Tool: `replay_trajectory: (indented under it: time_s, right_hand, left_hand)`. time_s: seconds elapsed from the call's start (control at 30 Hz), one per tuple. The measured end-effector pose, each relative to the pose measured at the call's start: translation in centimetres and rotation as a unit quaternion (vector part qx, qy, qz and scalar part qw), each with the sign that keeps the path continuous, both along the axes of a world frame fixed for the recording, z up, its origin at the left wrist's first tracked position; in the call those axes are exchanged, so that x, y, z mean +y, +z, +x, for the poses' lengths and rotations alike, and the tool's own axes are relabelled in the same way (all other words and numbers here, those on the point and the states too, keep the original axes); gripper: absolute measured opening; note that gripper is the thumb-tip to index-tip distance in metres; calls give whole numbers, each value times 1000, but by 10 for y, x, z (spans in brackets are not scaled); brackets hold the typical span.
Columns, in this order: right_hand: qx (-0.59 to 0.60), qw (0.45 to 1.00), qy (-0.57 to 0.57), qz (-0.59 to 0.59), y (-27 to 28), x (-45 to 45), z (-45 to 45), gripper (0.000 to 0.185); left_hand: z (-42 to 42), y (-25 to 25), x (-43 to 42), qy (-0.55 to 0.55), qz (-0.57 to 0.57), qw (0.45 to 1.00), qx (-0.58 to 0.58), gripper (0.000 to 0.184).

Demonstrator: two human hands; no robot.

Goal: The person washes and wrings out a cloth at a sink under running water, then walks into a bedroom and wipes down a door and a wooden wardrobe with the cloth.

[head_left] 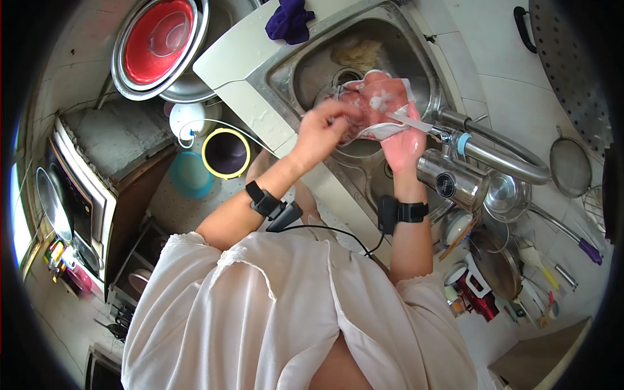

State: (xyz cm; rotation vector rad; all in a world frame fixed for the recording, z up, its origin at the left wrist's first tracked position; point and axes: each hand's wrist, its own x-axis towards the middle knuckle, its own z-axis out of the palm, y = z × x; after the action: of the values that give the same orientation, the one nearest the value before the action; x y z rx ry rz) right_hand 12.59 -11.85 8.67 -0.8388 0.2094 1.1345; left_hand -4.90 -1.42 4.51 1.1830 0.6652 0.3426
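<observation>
With right hand (404,148) turned palm up, bears a wet pink cloth (390,88) with white edging, held over the sink beside a metal faucet (447,134). Cannot tell how tightly closed, given fingers hidden by the fabric. With left hand (324,130) half curled and blurred, works close against the soapy left side of the cloth; cannot tell if gripping. Wears a black wrist strap (412,212) on each arm, with a dark cable hanging between. Just beyond, notice the stainless-steel sink (305,81), with a yellowish scrubber (363,53) lying past the drain. To the right, see a steel canister (448,181) with a round dark label. Lower left, see a yellow-rimmed bucket (206,156) beside a teal basin (190,174). Farther off, spot a purple rag (289,23) on the counter and a red basin (138,49) nested in metal ones.
</observation>
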Motion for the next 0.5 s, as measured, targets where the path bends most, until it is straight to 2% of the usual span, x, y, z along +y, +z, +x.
replay_trajectory:
  time_s: [0.1, 0.17, 0.23, 0.27, 0.3, 0.33, 0.37, 0.43, 0.5]
  right_hand:
    - [-50, 996, 27, -71, 5, -6, -9, 46]
    - [-90, 988, 47, -116, 9, -8, -14, 46]
    - [-166, 970, 111, -137, 9, -14, -13, 45]
    - [-167, 970, 109, -138, 6, -22, -8, 45]
    - [-232, 942, 125, -208, -1, -33, 1, 45]
    - [-295, 904, 139, -276, -7, -43, 9, 45]
    - [-295, 904, 138, -276, -13, -54, 14, 45]
    - [-283, 924, 68, -249, -23, -77, 23, 43]
    - [-280, 923, 68, -256, -26, -85, 28, 40]
  left_hand:
    - [21, -9, 15, 59, 2, 997, 46, 37]
    - [38, -25, 20, 54, 82, 994, 42, 47]
    - [46, -6, 31, -59, -180, 982, 3, 43]
    - [45, -5, 37, -80, -187, 979, 17, 33]
    - [44, -8, 39, -83, -187, 979, 16, 33]
    - [41, -12, 40, -18, -197, 980, -23, 26]
    - [38, -17, 43, 48, -206, 975, -61, 19]
    - [26, -11, 57, 62, -217, 973, -39, 15]
    - [20, -17, 64, 74, -192, 977, -47, 14]
